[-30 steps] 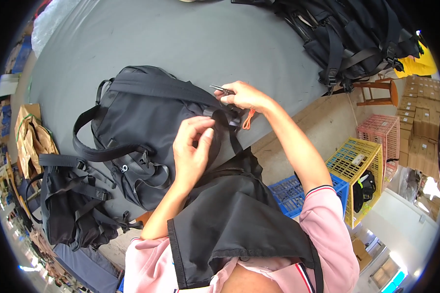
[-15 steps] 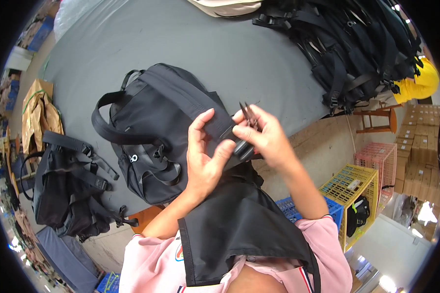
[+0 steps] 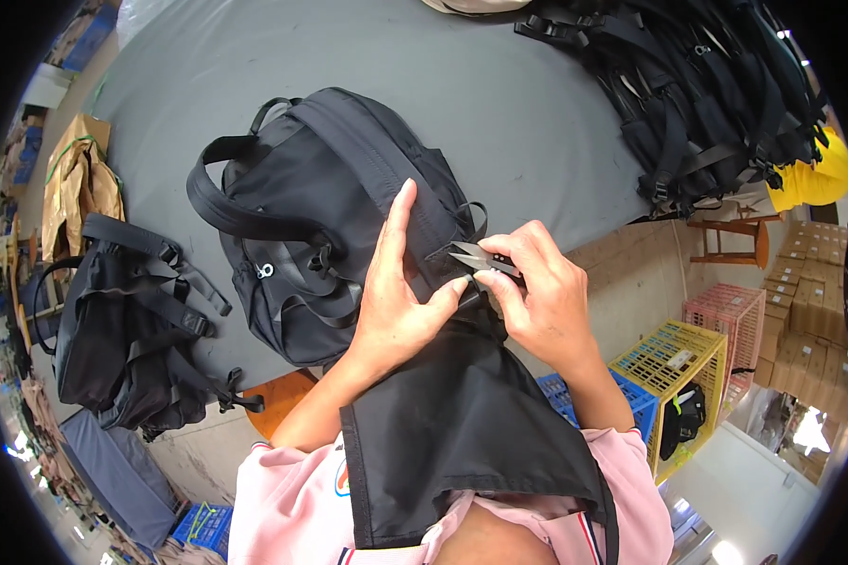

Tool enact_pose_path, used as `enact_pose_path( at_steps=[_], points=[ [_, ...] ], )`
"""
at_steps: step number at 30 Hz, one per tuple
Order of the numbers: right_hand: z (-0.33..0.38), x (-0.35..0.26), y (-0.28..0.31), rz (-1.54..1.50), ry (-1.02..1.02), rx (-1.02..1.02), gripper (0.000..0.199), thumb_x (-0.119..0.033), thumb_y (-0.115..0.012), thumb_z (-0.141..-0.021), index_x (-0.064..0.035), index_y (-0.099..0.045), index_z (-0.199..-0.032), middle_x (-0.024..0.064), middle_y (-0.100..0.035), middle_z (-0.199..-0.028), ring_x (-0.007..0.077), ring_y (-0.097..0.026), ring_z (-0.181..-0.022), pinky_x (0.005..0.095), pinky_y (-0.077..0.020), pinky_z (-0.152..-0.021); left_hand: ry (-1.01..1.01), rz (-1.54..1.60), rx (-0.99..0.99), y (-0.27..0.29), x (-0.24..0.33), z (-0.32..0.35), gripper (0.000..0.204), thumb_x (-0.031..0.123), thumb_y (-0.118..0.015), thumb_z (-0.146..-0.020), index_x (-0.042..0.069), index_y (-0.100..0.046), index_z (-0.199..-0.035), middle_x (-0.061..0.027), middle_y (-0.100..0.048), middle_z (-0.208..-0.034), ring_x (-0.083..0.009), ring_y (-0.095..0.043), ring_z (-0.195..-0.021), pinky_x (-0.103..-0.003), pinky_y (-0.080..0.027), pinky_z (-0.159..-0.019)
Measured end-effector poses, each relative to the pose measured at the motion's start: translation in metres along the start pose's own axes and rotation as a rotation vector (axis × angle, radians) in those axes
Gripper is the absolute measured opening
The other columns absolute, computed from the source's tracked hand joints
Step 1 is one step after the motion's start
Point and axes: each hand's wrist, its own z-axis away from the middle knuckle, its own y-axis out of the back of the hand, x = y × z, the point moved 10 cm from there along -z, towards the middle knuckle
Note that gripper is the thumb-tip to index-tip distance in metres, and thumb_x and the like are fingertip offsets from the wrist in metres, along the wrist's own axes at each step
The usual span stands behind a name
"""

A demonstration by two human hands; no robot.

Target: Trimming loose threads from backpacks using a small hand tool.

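Black fabric lies right by the fingers: it's a backpack (image 3: 311, 179) on the grey table (image 3: 537, 141), its wide shoulder strap (image 3: 372, 160) running past the left fingertips. And look at that left hand (image 3: 386, 306), fingers straight and close together along the strap, thumb spread well away; whether the thumb tip touches the fabric, I cannot tell. Over to the right hand (image 3: 551, 301), and these fingers are pinching small metal snips (image 3: 485, 262), thumb below, blades slightly parted, points aimed left across the strap's lower end, just above the left thumb tip! Well left of the left fingers sits another black bag (image 3: 127, 330), a crumpled brown bag (image 3: 83, 202) beyond it; far past the right fingers, a heap of black bags (image 3: 716, 104); nearer, right of that hand, a yellow crate (image 3: 669, 348).
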Motion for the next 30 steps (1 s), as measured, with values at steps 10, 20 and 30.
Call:
enact_pose_path(
  at_steps=[10, 20, 30],
  points=[
    [-0.001, -0.022, -0.004, 0.219, 0.223, 0.005, 0.023, -0.007, -0.071, -0.071, -0.0069, -0.064, -0.093, 0.0056, -0.057, -0.076, 0.0238, -0.056, -0.059, 0.0318, -0.0450, -0.053, 0.017, 0.286, -0.069, -0.006, 0.002, 0.002, 0.090, -0.008, -0.062, -0.076, 0.003, -0.011, -0.149, -0.0164, -0.041, -0.135, -0.0206, -0.050, -0.118, -0.033, -0.041, -0.100],
    [-0.009, 0.062, -0.037, -0.737, -0.424, -0.050, 0.027, -0.006, -0.062, -0.086, 0.0006, -0.057, -0.112, 0.0017, -0.058, -0.091, 0.0042, -0.048, -0.067, 0.0187, -0.0393, -0.057, 0.364, 1.238, -0.139, -0.033, -0.032, 0.011, 0.043, -0.002, -0.055, -0.088, 0.011, -0.040, -0.126, -0.0113, -0.055, -0.115, -0.0261, -0.060, -0.100, -0.035, -0.051, -0.086],
    [0.007, 0.066, -0.114, -1.367, -0.804, -0.401, 0.044, -0.012, -0.067, -0.087, -0.0038, -0.049, -0.126, -0.0025, -0.054, -0.078, 0.0010, -0.038, -0.045, 0.0168, -0.0296, -0.040, 0.351, 1.138, -0.332, -0.040, -0.024, 0.029, 0.036, 0.017, -0.063, -0.089, 0.010, -0.042, -0.117, -0.0158, -0.053, -0.110, -0.0155, -0.054, -0.076, -0.026, -0.047, -0.061]
  ],
)
